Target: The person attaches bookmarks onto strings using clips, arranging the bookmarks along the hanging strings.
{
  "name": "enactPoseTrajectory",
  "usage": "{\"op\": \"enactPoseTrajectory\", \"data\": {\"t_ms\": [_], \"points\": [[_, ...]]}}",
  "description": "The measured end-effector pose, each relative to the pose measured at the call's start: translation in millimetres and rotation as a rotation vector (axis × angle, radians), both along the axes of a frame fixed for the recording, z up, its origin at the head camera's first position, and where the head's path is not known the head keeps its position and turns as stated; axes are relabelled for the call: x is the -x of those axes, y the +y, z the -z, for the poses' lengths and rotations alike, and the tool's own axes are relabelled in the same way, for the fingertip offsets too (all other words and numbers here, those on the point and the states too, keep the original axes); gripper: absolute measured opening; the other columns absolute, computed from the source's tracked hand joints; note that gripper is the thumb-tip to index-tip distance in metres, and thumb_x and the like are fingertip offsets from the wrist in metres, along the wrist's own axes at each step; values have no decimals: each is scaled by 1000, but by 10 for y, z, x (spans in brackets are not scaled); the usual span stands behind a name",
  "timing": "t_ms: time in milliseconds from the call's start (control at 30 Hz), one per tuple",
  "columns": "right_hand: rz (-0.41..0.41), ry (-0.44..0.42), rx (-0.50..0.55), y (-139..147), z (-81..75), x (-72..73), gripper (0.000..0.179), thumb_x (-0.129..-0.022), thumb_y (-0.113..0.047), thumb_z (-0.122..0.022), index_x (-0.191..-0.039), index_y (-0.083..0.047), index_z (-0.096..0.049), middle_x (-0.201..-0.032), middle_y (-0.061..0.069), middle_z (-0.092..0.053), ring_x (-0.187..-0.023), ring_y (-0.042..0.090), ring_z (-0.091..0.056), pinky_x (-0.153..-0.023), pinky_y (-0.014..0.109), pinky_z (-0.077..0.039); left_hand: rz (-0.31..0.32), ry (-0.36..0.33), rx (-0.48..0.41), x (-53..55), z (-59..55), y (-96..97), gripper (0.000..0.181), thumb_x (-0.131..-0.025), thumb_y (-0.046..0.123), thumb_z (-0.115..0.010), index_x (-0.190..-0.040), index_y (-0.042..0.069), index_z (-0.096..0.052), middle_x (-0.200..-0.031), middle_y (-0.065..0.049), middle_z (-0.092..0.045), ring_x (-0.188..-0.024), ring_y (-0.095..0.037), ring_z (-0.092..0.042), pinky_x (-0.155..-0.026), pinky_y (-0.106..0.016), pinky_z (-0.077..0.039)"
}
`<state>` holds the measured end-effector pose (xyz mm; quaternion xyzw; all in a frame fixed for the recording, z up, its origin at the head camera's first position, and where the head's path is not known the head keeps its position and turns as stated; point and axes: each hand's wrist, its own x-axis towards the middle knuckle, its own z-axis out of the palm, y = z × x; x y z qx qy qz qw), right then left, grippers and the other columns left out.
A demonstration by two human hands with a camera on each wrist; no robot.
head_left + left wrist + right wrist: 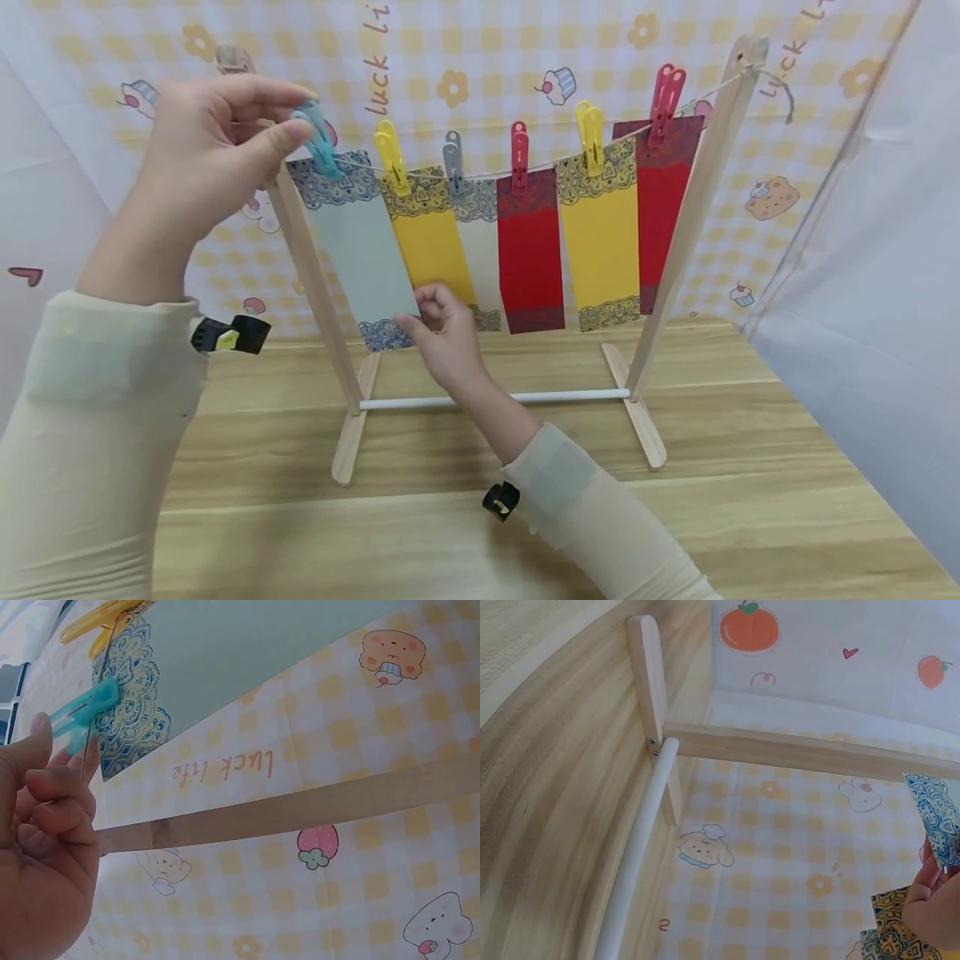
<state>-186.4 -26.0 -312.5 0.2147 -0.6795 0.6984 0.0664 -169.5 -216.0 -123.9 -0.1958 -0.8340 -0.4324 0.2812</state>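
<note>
A pale blue-green card (365, 258) with blue patterned ends hangs at the left end of a string. My left hand (202, 154) pinches the handles of a light blue clothespin (321, 146) at the card's top edge; in the left wrist view that clothespin (86, 712) sits over the patterned band. My right hand (450, 337) holds the card's lower right corner between thumb and fingers. In the right wrist view, the right hand (936, 907) is partly cut off beside the card's blue patterned end (934, 814).
Yellow, cream and red cards hang rightward along the string under yellow, grey and red clothespins (520, 158). Wooden posts (690, 217) hold the string, and a white rod (555, 397) joins their feet on the wooden table (420, 533). A checked cloth stands behind.
</note>
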Motion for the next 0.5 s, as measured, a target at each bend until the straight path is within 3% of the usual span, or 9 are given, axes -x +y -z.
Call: {"op": "enactPoseTrajectory", "data": {"t_ms": [300,500], "points": [[-22,-14,-82,57,48,12,20,-95,-7,-66,-111,0,-59,-104,21,-72,-91,15,-63,-79,21,-48,10,62,7,37,25,82,31,-93,13,-70,-123,7,-70,-91,18,-71,-55,-4,-55,-56,-11,-46],[-72,-9,-114,163,100,11,25,-94,-6,-67,-118,-1,-61,-110,20,-72,-97,23,-67,-81,23,-53,-13,128,5,-29,56,110,29,-93,11,-68,-122,8,-70,-102,19,-72,-64,-3,-60,-57,-11,-45]]}}
